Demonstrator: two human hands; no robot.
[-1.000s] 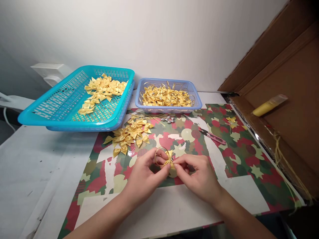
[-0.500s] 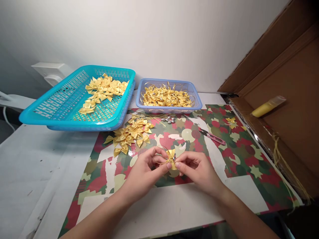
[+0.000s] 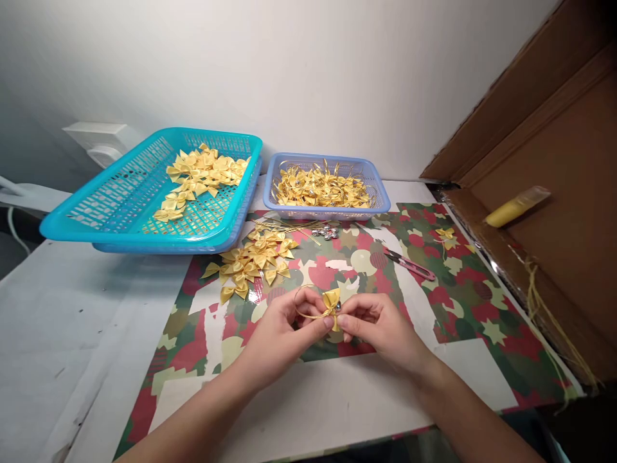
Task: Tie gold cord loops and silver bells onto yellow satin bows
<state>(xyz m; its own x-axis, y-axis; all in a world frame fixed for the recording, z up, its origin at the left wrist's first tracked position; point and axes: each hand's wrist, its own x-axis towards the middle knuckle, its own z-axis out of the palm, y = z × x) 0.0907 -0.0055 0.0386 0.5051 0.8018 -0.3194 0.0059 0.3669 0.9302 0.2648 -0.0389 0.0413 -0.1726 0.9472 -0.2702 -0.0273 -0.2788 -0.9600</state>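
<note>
Between my two hands, above the patterned sheet, is a yellow bow (image 3: 331, 299) with a small silver bell (image 3: 338, 306) at its right side and a loop of gold cord (image 3: 303, 315) on its left. The fingertips of my left hand (image 3: 301, 325) pinch the bow and cord. My right hand (image 3: 373, 321) pinches the bow's right edge near the bell. A pile of yellow bows (image 3: 255, 257) lies beyond my left hand. Silver bells (image 3: 328, 233) and gold cords (image 3: 289, 226) lie farther back.
A teal basket (image 3: 77, 235) with bows stands at the back left. A blue basket (image 3: 328, 211) of corded bows is at the back centre. Pink-handled snips (image 3: 417, 269) lie right of centre. Cardboard (image 3: 554, 148) rises at the right, bearing a yellow tube (image 3: 515, 207).
The held bow has turned slightly between my fingers, and its lower part looks narrower. The cord loop stands out more at the left. Both hands keep their grip.
</note>
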